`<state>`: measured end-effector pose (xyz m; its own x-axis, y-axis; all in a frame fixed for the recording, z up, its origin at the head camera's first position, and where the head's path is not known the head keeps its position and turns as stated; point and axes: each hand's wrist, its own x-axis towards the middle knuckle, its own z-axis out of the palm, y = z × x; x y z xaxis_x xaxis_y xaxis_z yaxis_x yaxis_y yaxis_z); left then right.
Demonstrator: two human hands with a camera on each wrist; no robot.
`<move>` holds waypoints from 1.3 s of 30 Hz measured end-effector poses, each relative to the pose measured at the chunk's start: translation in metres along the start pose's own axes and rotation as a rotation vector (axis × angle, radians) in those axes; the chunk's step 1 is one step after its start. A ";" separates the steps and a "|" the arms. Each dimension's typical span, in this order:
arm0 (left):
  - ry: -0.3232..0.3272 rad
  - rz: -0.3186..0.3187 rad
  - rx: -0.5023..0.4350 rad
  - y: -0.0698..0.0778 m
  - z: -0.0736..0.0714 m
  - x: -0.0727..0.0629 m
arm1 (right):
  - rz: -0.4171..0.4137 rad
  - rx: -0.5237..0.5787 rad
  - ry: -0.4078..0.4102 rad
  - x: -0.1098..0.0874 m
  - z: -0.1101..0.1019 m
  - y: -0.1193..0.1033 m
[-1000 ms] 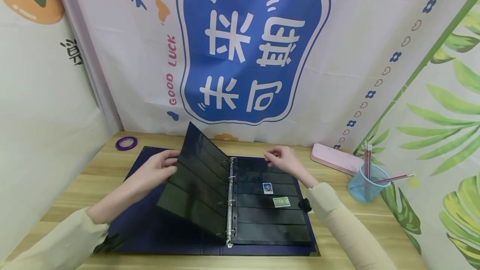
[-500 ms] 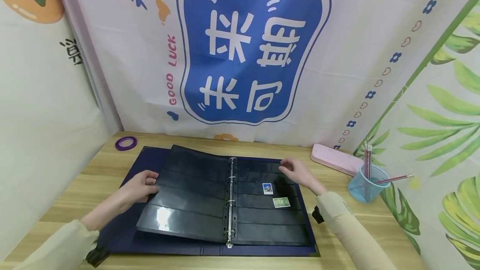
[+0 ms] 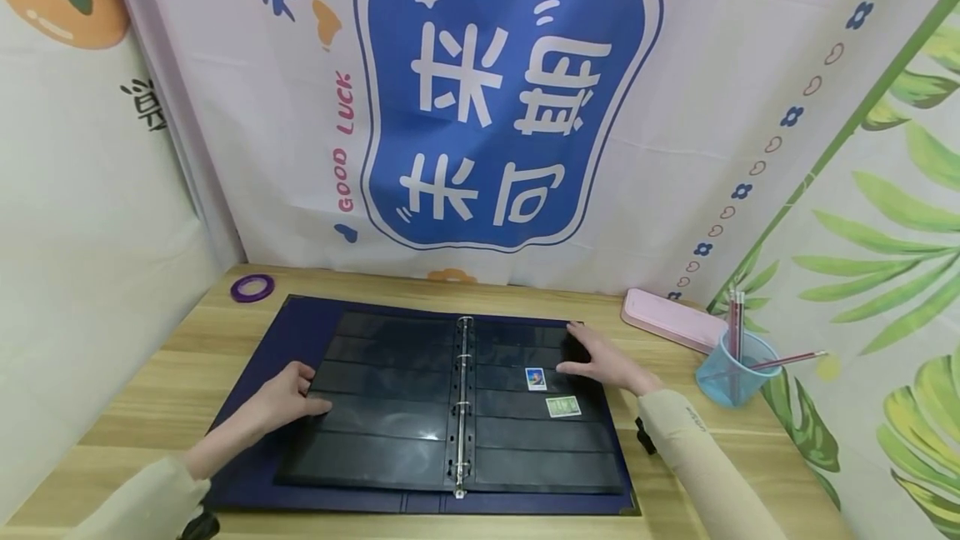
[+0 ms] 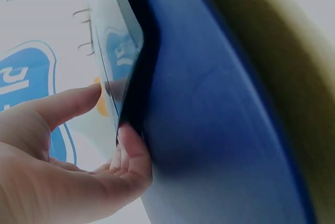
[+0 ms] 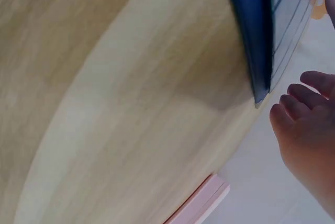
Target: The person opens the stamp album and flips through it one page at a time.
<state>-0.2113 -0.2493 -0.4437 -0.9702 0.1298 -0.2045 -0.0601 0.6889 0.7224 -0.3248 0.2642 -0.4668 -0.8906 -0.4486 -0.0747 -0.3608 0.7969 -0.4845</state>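
An open dark-blue stamp album lies on the table, with metal rings down its middle. My left hand holds the outer edge of the left black album page. In the left wrist view its thumb is over the page face and its fingers curl at the edge. My right hand, fingers spread and holding nothing, is at the outer edge of the right black page. That page bears a small blue stamp and a green stamp.
A purple tape roll lies at the back left of the wooden table. At the back right are a pink case and a blue mesh cup with several pencils. A printed cloth hangs behind.
The left page, raised a second ago, has come down to the left with my left hand and lies nearly flat. My right hand has moved right and its fingers have spread.
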 end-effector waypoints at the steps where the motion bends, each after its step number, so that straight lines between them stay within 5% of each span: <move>1: 0.015 0.013 0.029 0.000 0.002 0.000 | 0.006 -0.002 -0.007 0.000 0.000 0.001; 8: 0.113 0.126 0.218 -0.001 0.014 0.001 | 0.016 -0.036 -0.044 0.003 0.003 0.007; 18: 0.261 0.171 0.424 0.001 0.031 0.001 | -0.007 -0.014 -0.072 0.005 0.007 0.012; 23: 0.306 0.302 0.507 -0.002 0.034 0.005 | -0.004 -0.008 -0.068 0.006 0.008 0.015; 28: 0.202 0.435 0.482 -0.006 0.034 0.010 | -0.020 -0.047 -0.078 0.008 0.008 0.016; 33: 0.051 0.464 0.419 -0.013 0.035 0.016 | -0.026 -0.037 -0.087 0.009 0.008 0.016; 39: -0.015 0.507 0.533 -0.019 0.038 0.020 | -0.032 -0.035 -0.079 0.009 0.008 0.016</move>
<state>-0.2203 -0.2326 -0.4860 -0.8451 0.5315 0.0576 0.5210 0.7945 0.3120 -0.3360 0.2701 -0.4828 -0.8542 -0.5037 -0.1291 -0.3996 0.7947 -0.4569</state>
